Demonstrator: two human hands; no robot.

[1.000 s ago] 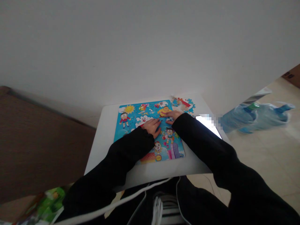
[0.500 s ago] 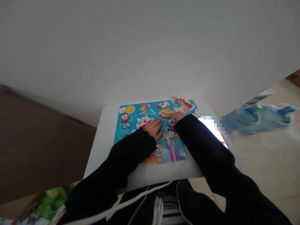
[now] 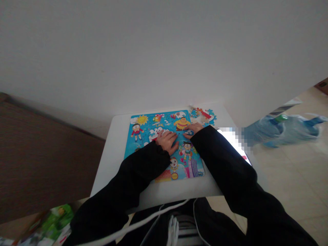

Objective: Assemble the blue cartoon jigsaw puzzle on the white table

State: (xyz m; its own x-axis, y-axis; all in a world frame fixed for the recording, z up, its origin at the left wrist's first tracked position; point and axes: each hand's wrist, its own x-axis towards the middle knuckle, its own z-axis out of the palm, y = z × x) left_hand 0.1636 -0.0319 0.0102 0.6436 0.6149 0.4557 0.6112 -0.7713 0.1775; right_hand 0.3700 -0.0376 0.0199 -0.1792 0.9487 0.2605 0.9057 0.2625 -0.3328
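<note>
A blue cartoon jigsaw puzzle lies flat on a small white table. My left hand rests on the middle of the puzzle, fingers stretched out over the white-faced figure. My right hand lies on the puzzle's right side, just below the figure in yellow, with its fingers extended and apart. Neither hand shows anything gripped. Beyond the right hand, several loose puzzle pieces are heaped at the table's back right corner. Both sleeves cover part of the picture.
A phone with a lit screen lies at the table's right edge, partly under my right sleeve. Wrapped plastic bottles are on the floor to the right. A dark brown panel stands left, and a white cord crosses my lap.
Hardly anything differs. My hands stay on the puzzle, with only a slight shift of the left fingers.
</note>
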